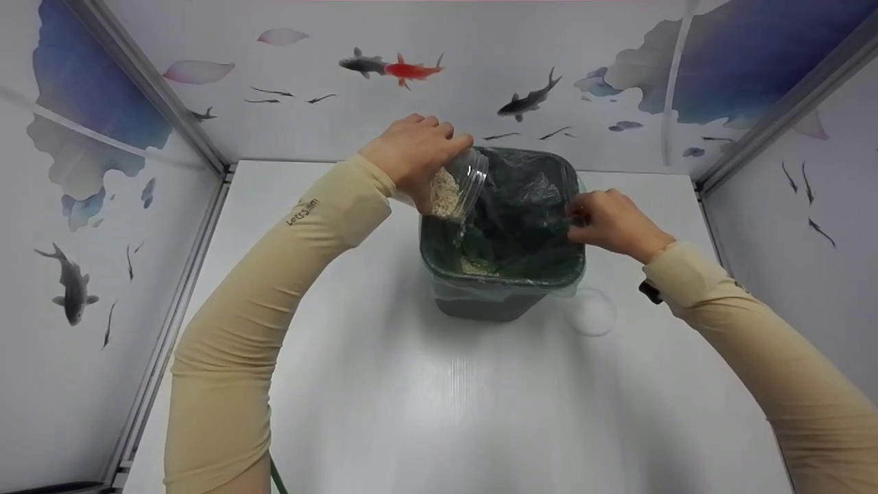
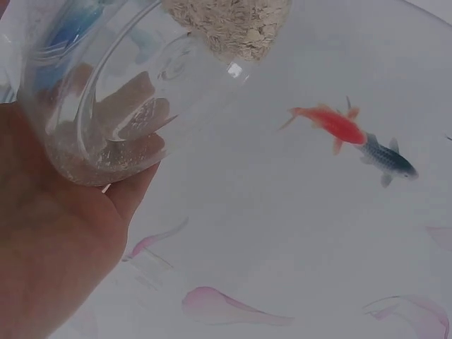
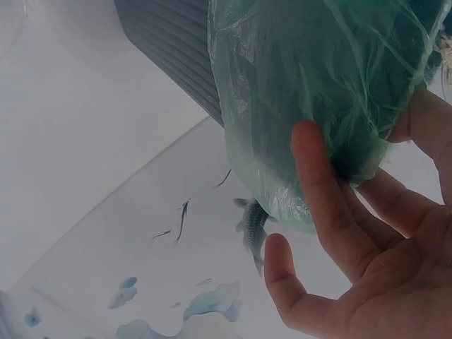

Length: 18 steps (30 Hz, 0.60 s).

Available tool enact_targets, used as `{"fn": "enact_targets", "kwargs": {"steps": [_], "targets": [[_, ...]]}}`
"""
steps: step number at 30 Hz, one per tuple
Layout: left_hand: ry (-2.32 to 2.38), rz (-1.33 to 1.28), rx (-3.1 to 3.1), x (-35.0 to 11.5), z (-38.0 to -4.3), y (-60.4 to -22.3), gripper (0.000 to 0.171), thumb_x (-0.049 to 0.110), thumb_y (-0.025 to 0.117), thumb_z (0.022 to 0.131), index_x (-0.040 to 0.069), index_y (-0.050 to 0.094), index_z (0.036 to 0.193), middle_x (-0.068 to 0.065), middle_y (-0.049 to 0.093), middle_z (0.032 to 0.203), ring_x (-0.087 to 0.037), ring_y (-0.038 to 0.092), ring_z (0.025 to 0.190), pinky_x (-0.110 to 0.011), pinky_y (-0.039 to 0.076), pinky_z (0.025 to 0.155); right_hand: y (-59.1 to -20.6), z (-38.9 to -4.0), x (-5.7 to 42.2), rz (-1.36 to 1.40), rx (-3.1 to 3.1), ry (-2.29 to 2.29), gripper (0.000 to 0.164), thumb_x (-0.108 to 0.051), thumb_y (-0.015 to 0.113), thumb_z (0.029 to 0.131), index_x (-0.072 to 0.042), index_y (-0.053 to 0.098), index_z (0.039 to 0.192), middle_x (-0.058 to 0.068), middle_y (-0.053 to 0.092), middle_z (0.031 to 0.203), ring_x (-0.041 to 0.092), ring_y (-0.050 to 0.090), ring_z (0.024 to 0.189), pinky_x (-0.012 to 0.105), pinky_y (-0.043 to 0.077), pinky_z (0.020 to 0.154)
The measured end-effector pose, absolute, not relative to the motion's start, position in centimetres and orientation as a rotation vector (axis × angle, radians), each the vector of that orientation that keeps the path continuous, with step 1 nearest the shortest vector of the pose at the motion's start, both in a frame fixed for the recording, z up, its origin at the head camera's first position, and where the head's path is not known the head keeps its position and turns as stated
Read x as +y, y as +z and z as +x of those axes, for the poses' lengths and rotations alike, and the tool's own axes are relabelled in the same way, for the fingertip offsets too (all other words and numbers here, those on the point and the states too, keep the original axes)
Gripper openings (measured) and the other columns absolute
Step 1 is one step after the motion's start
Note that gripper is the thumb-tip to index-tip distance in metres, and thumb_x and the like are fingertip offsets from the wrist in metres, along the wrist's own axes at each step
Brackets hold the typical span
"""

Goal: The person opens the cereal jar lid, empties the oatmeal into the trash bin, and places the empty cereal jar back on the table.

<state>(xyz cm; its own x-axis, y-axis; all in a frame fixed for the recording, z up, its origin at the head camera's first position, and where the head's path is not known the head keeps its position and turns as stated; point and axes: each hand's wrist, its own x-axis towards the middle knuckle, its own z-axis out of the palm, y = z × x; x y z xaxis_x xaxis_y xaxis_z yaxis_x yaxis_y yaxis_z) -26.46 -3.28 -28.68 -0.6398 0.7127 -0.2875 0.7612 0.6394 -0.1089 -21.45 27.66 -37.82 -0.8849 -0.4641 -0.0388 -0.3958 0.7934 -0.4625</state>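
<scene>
My left hand (image 1: 418, 154) grips a clear plastic jar (image 1: 473, 184), tipped over the left side of the trash bin. Oat flakes (image 1: 446, 194) lie in the jar toward its mouth. In the left wrist view, the jar (image 2: 106, 159) rests against the palm, and flakes (image 2: 240, 28) gather at its far end. The grey trash bin (image 1: 480, 309) is lined with a green plastic bag (image 3: 282, 92) folded over its rim. Some flakes (image 1: 478, 266) lie inside, on the bag. My right hand (image 1: 610, 219) holds the bin's right rim, with the bag under its fingers (image 3: 325, 191).
A clear round lid or ring (image 1: 591, 312) lies on the white table (image 1: 439, 398), right of the bin. White panels (image 1: 466, 89) printed with fish close off the back and both sides. A thin green strip (image 1: 278, 475) shows near the left forearm.
</scene>
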Motion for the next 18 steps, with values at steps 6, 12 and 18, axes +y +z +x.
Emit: {"fn": "enact_targets", "kwargs": {"steps": [6, 12, 18], "targets": [[-0.339, 1.212, 2.654, -3.26, -26.58, -28.76, 0.101, 0.047, 0.085, 0.066, 0.007, 0.034, 0.143, -0.020, 0.051, 0.124, -0.037, 0.047, 0.114, -0.047, 0.034, 0.103, -37.89, -21.43, 27.72, -0.699, 2.833, -0.690, 0.018, 0.000, 0.062, 0.079, 0.008, 0.068, 0.094, 0.016, 0.065, 0.081, 0.024, 0.055, 0.065, 0.041, 0.048, 0.063], [-0.318, 1.225, 2.667, -3.49, -26.74, -28.88, 0.096, 0.045, 0.084, 0.068, 0.008, 0.035, 0.142, -0.019, 0.051, 0.121, -0.037, 0.048, 0.110, -0.046, 0.035, 0.101, -37.87, -21.36, 27.72, -0.708, 2.845, -0.680, 0.016, 0.000, 0.061, 0.079, 0.005, 0.069, 0.092, 0.011, 0.062, 0.075, 0.020, 0.048, 0.059, 0.036, 0.042, 0.057], [-0.297, 1.252, 2.681, -3.33, -26.68, -28.94, 0.096, 0.043, 0.083, 0.068, 0.008, 0.035, 0.143, -0.019, 0.051, 0.124, -0.037, 0.047, 0.113, -0.047, 0.034, 0.102, -37.76, -21.33, 27.65, -0.692, 2.839, -0.674, 0.016, -0.001, 0.061, 0.081, 0.004, 0.070, 0.093, 0.010, 0.062, 0.076, 0.019, 0.048, 0.060, 0.036, 0.041, 0.057]]}}
